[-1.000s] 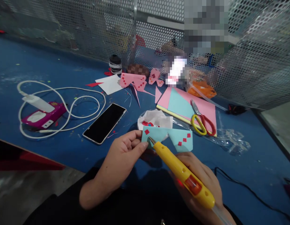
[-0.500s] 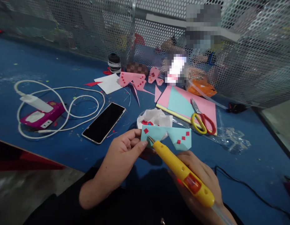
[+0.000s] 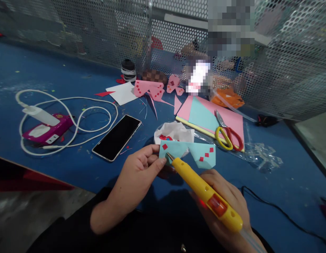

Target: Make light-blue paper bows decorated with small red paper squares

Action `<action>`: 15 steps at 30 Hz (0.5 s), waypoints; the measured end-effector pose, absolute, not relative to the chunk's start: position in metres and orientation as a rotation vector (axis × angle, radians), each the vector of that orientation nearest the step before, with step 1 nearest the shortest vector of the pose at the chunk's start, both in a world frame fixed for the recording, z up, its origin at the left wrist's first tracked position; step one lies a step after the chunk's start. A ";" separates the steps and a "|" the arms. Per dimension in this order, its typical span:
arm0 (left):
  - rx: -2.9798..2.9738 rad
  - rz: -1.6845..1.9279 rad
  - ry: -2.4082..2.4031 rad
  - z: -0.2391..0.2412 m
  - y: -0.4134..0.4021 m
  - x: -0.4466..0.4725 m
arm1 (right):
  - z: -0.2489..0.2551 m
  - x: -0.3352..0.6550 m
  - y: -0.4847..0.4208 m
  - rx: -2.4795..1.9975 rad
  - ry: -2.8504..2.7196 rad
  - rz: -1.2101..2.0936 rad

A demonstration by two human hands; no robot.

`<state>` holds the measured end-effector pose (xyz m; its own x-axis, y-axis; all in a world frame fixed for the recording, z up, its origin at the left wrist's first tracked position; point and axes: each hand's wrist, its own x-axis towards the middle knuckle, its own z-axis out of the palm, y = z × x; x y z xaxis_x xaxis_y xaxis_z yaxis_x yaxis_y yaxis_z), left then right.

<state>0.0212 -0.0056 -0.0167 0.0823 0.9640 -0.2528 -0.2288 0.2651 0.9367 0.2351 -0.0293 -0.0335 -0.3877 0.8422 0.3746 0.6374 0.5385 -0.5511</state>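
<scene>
Blue paper bow (image 3: 197, 154), dotted with small red squares, sits low over the blue table (image 3: 59, 165) right in front of the person, with its left wing pinched.

From the left, a pink power bank (image 3: 48, 131) and a dark phone (image 3: 116, 137) lie at about ten o'clock from the left hand (image 3: 140, 170), well apart from the work. That hand comes in from seven o'clock. Its thumb and forefinger are closed on the bow's left edge and the other fingers are curled under.

A yellow glue gun (image 3: 199, 186) slants in from five o'clock. Its nozzle is at the paper just beside the thumb, but I cannot tell whether it touches. The right hand (image 3: 228, 191) is wrapped around the gun's grip from beneath. Scissors (image 3: 221, 123) lie at twelve o'clock from it.

As I judge it, the main risk is the nozzle being so close to the left thumb. A slip or too much glue could burn the finger, and the thin paper could buckle under the tip.
</scene>
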 end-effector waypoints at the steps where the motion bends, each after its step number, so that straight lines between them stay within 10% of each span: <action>1: 0.868 1.082 1.109 -0.017 -0.006 0.021 | -0.033 0.235 -0.029 -1.189 -2.149 0.423; 15: 0.842 1.075 1.092 -0.015 -0.005 0.022 | -0.032 0.232 -0.028 -1.161 -2.146 0.358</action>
